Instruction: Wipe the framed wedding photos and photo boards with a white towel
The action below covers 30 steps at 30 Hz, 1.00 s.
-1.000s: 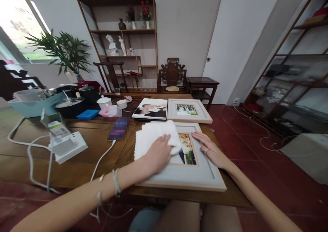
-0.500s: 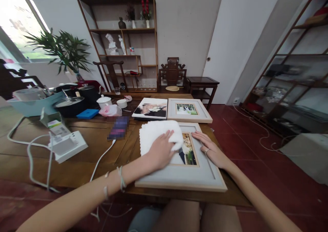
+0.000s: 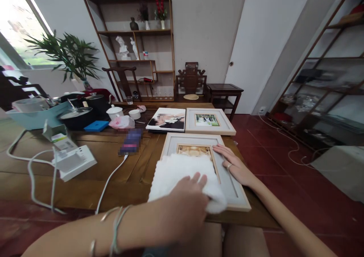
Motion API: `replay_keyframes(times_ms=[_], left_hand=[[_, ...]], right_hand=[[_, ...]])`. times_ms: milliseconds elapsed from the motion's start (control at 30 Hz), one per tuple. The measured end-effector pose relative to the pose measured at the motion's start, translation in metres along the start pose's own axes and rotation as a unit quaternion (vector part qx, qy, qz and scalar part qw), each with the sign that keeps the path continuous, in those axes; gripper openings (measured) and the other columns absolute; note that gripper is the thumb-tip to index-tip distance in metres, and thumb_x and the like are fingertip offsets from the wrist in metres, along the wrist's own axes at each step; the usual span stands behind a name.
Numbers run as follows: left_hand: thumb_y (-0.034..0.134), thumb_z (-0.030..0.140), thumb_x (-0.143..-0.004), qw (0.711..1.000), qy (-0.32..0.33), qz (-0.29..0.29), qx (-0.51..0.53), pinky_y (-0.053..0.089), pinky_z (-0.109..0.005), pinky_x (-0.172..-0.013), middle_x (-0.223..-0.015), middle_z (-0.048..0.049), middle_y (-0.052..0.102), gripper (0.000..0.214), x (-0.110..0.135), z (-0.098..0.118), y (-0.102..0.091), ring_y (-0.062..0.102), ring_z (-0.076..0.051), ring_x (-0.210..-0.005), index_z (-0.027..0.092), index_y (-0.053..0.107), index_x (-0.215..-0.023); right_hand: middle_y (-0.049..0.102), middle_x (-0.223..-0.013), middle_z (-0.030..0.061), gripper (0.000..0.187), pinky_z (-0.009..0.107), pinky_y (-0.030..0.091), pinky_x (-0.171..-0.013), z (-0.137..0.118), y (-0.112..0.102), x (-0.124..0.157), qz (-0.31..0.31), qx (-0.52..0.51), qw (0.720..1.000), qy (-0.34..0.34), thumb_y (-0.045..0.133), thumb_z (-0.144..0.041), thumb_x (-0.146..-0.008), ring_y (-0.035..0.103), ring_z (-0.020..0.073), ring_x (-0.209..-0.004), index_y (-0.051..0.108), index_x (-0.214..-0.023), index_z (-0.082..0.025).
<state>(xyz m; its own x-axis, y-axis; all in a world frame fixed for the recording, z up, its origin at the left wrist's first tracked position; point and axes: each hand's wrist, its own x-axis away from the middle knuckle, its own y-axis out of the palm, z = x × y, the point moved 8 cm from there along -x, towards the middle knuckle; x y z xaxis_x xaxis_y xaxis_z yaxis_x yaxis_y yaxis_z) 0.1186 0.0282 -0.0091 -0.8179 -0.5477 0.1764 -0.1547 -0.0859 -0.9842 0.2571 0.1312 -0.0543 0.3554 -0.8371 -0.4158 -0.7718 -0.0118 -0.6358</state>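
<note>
A picture frame [image 3: 168, 140] with a pale wooden edge and a wide light mat lies flat on the table. Over its lower left part spreads a white fluffy cloth [image 3: 173, 171] that hides most of the photo and hangs past the near edge. My left hand [image 3: 186, 202] presses and grips this cloth, slightly smeared by motion, with bracelets at the wrist. On the frame's right side rests my right hand [image 3: 237, 168], flat with fingers stretched out, a ring on one finger.
Behind lie a second framed photo [image 3: 229, 126] and a photo panel [image 3: 159, 119]. Left on the wooden table [image 3: 110, 135] are a phone [image 3: 131, 141] on a white cable, an opened white box [image 3: 79, 162], a blue box [image 3: 96, 126], a lidded pan [image 3: 75, 115] and a blue basin [image 3: 36, 118].
My left hand has pulled the cloth down toward me, from the frame's upper left to its lower part, uncovering the upper photo. My right hand has stayed in place.
</note>
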Motion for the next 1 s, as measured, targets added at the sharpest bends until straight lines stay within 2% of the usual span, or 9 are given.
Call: replay_keyframes(times_ms=[67, 167, 300, 467, 567, 633, 767, 900, 1000], left_hand=[[0.050, 0.029, -0.084, 1.000, 0.013, 0.010, 0.020, 0.039, -0.043, -0.095, -0.133, -0.0192, 0.044, 0.031, 0.013, 0.017, -0.006, 0.040, -0.032, -0.124, 0.011, 0.062, -0.106], [0.046, 0.029, -0.086, 0.999, -0.006, 0.008, 0.053, 0.037, -0.042, -0.099, -0.136, -0.0172, 0.041, 0.034, 0.014, 0.019, -0.007, 0.037, -0.029, -0.126, 0.011, 0.059, -0.112], [0.047, 0.028, -0.085, 0.997, -0.063, 0.015, 0.052, 0.031, -0.044, -0.102, -0.141, -0.0180, 0.032, 0.030, -0.009, -0.011, -0.001, 0.029, -0.032, -0.131, 0.011, 0.063, -0.105], [0.043, 0.025, -0.088, 0.990, -0.116, 0.079, 0.009, 0.028, -0.043, -0.103, -0.143, -0.0172, 0.029, 0.034, -0.049, -0.064, -0.005, 0.025, -0.031, -0.132, 0.011, 0.056, -0.116], [0.039, 0.026, -0.090, 0.989, -0.112, 0.099, -0.014, 0.024, -0.042, -0.105, -0.144, -0.0175, 0.027, 0.036, -0.071, -0.086, -0.007, 0.020, -0.030, -0.134, 0.010, 0.054, -0.118], [0.037, 0.026, -0.091, 0.991, -0.092, 0.092, -0.022, 0.023, -0.042, -0.104, -0.144, -0.0181, 0.027, 0.036, -0.081, -0.089, -0.006, 0.020, -0.029, -0.134, 0.009, 0.054, -0.118], [0.041, 0.025, -0.089, 0.996, -0.056, 0.059, -0.028, 0.030, -0.043, -0.099, -0.139, -0.0201, 0.036, 0.033, -0.075, -0.066, -0.008, 0.031, -0.031, -0.129, 0.008, 0.057, -0.113], [0.047, 0.023, -0.085, 0.995, 0.058, -0.017, -0.075, 0.045, -0.037, -0.077, -0.115, -0.0202, 0.058, 0.024, -0.033, -0.009, -0.010, 0.056, -0.030, -0.102, 0.010, 0.067, -0.087], [0.047, 0.022, -0.085, 0.986, 0.145, -0.019, -0.078, 0.046, -0.033, -0.067, -0.090, -0.0125, 0.067, 0.023, -0.003, 0.025, -0.021, 0.062, -0.023, -0.079, 0.015, 0.065, -0.073]], right_hand=[[0.044, -0.139, 0.0050, 0.052, 0.051, 0.022, -0.110, 0.000, 0.000, 0.000, -0.005, -0.001, 1.000, -0.001, 0.042, -0.012, -0.078, 0.029, 0.0253, -0.133, 0.048, -0.128, -0.025], [0.044, -0.139, 0.0047, 0.052, 0.051, 0.021, -0.110, -0.002, 0.001, 0.000, -0.012, -0.007, 1.000, -0.005, 0.042, -0.013, -0.079, 0.028, 0.0248, -0.134, 0.047, -0.129, -0.026], [0.045, -0.138, 0.0042, 0.049, 0.052, 0.021, -0.110, -0.004, 0.000, 0.000, -0.005, -0.020, 1.000, -0.007, 0.042, -0.017, -0.082, 0.028, 0.0254, -0.133, 0.047, -0.129, -0.028], [0.044, -0.138, 0.0048, 0.047, 0.051, 0.020, -0.110, -0.004, 0.000, 0.001, -0.005, -0.024, 1.000, -0.001, 0.043, -0.019, -0.082, 0.028, 0.0255, -0.133, 0.047, -0.128, -0.027], [0.043, -0.139, 0.0059, 0.050, 0.051, 0.019, -0.110, -0.001, 0.000, 0.001, -0.006, -0.021, 1.000, 0.006, 0.044, -0.016, -0.080, 0.027, 0.0257, -0.134, 0.047, -0.129, -0.026], [0.042, -0.139, 0.0065, 0.051, 0.051, 0.019, -0.110, 0.001, -0.001, 0.001, -0.001, -0.019, 1.000, 0.012, 0.044, -0.015, -0.078, 0.027, 0.0261, -0.134, 0.047, -0.128, -0.025], [0.042, -0.139, 0.0064, 0.052, 0.052, 0.020, -0.109, 0.002, -0.001, 0.001, 0.006, -0.017, 1.000, 0.016, 0.044, -0.014, -0.076, 0.029, 0.0267, -0.133, 0.047, -0.127, -0.024], [0.041, -0.140, 0.0053, 0.055, 0.051, 0.020, -0.110, 0.001, -0.001, 0.001, 0.011, -0.017, 1.000, 0.021, 0.043, -0.011, -0.075, 0.028, 0.0261, -0.134, 0.047, -0.128, -0.026], [0.040, -0.141, 0.0045, 0.055, 0.050, 0.019, -0.111, 0.001, -0.001, 0.002, 0.011, -0.019, 0.999, 0.032, 0.043, -0.011, -0.076, 0.027, 0.0253, -0.134, 0.047, -0.128, -0.027]])
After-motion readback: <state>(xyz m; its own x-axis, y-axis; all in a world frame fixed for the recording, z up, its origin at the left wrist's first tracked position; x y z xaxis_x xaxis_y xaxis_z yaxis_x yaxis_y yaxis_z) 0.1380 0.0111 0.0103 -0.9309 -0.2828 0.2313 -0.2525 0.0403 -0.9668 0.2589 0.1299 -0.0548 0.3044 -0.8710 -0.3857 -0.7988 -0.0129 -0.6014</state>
